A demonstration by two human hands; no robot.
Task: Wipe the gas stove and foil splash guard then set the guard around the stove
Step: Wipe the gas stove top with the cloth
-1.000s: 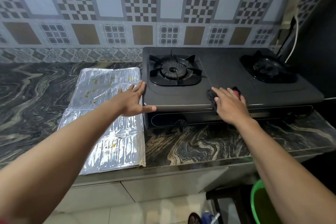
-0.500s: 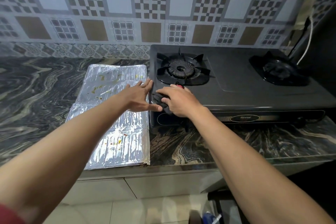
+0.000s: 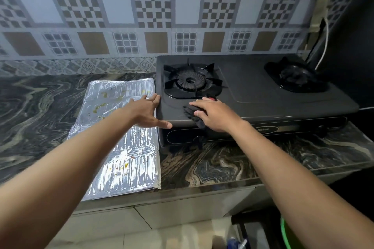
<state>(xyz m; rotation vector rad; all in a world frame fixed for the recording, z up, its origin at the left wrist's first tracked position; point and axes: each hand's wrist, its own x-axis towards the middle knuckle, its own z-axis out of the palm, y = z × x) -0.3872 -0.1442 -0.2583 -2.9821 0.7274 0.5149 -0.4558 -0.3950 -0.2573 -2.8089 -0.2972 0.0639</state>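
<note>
A black two-burner gas stove (image 3: 263, 97) stands on the marble counter against the tiled wall. My right hand (image 3: 214, 115) presses a dark cloth (image 3: 192, 115) flat on the stove's front left top, just in front of the left burner (image 3: 191, 82). My left hand (image 3: 148, 112) rests with fingers spread against the stove's left edge, thumb along its front corner. The foil splash guard (image 3: 125, 141) lies folded flat on the counter to the left of the stove, with yellow and red food stains on it.
The dark marble counter (image 3: 40, 111) stretches left of the foil. A white cable (image 3: 323, 42) hangs down the wall behind the right burner (image 3: 297, 76). A green basin rim (image 3: 283, 232) shows on the floor at the lower right.
My right hand slid the cloth leftward across the stove's front from the middle to the left corner, then slightly back right. My left hand stayed on the stove's left edge.
</note>
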